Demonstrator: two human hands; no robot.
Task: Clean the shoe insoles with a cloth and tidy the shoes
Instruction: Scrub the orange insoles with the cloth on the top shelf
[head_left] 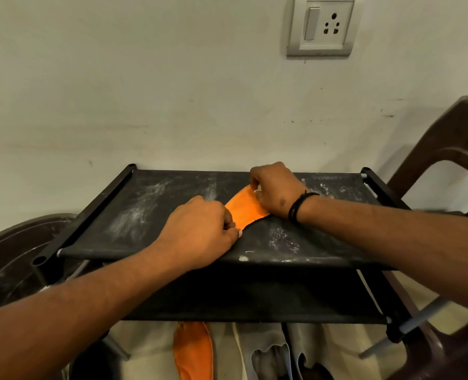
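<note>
While both hands work at the top of the rack, the job looks to me somewhere in its middle. An orange insole (pixel 245 209) lies flat on the black fabric shelf (pixel 145 215), stretched between the two hands. The left hand (pixel 199 229) pinches the insole's near end with curled fingers, and the right hand (pixel 275 192) pinches the far end, a black cord around the wrist just behind it. No cloth shows in either hand or anywhere on the shelf, so I cannot say whether this insole has been wiped or is only being laid out to dry or to be cleaned.

White dusty smears mark the shelf to the left of the left hand and below the right wrist, and they look untouched. Well below the hands, under the lower shelf, a second orange insole (pixel 193 352) lies on the floor beside what may be pale shoes (pixel 268 355), though that corner is dim and cut off by the frame. Judging from that, at least one more insole needs handling, and the shoes themselves are not yet put in order on the rack.
</note>
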